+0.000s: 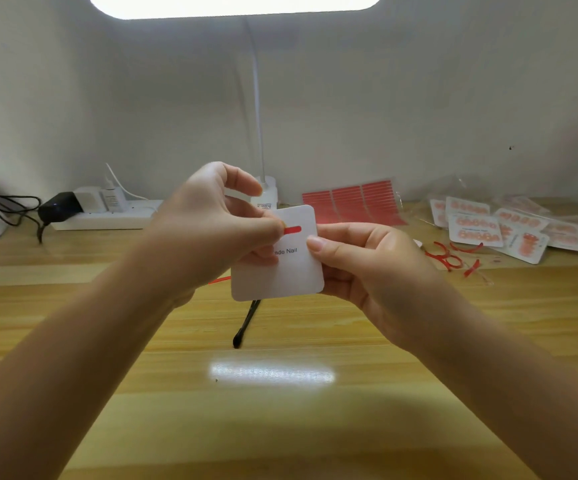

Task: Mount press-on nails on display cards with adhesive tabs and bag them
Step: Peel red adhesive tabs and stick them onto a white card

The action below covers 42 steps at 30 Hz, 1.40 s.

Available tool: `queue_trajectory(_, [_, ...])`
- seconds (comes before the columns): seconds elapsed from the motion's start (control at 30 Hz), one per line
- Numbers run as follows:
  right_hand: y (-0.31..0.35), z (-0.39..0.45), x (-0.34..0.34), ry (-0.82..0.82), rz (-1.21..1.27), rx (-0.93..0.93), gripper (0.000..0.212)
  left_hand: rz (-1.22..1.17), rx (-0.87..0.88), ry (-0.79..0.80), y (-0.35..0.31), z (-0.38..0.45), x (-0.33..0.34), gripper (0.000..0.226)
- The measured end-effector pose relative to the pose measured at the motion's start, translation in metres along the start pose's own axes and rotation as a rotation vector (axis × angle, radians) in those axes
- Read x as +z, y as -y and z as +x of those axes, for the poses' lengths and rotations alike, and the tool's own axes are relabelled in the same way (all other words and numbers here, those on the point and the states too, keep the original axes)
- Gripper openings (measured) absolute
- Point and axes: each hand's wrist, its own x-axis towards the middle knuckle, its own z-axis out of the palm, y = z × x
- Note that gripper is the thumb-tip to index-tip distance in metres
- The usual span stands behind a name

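A white display card with rounded corners and dark print is held up above the wooden table. My right hand grips its right edge, thumb on the front. A red adhesive strip lies across the card's upper part. My left hand pinches the strip's left end between thumb and forefinger. Part of the print is hidden behind my left fingers. A sheet of red adhesive strips lies at the back of the table. Bagged cards with orange nails are piled at the right.
Peeled red backing strips are scattered right of the card. Below the card, black tweezers lie on the table. A white lamp base stands behind the card. A white power strip with a black plug sits at the back left.
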Motion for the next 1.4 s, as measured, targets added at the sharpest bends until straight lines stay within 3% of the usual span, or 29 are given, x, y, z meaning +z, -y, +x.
queue_trajectory(0.87, [-0.001,-0.003,0.004,-0.005,-0.044,-0.048,0.013,-0.113,-0.044,-0.020,0.002,-0.002,0.008,0.035])
queue_trajectory(1.23, [0.003,-0.006,0.006,-0.015,-0.085,-0.051,0.015,0.056,0.083,-0.054,0.007,-0.004,0.010,0.035])
queue_trajectory(1.33, [0.004,-0.008,0.008,-0.033,-0.122,-0.092,0.028,0.114,0.145,-0.052,0.009,-0.006,0.012,0.036])
queue_trajectory(1.4, [0.003,-0.008,0.007,-0.081,-0.202,-0.149,0.016,0.146,0.178,-0.058,0.009,-0.008,0.013,0.037])
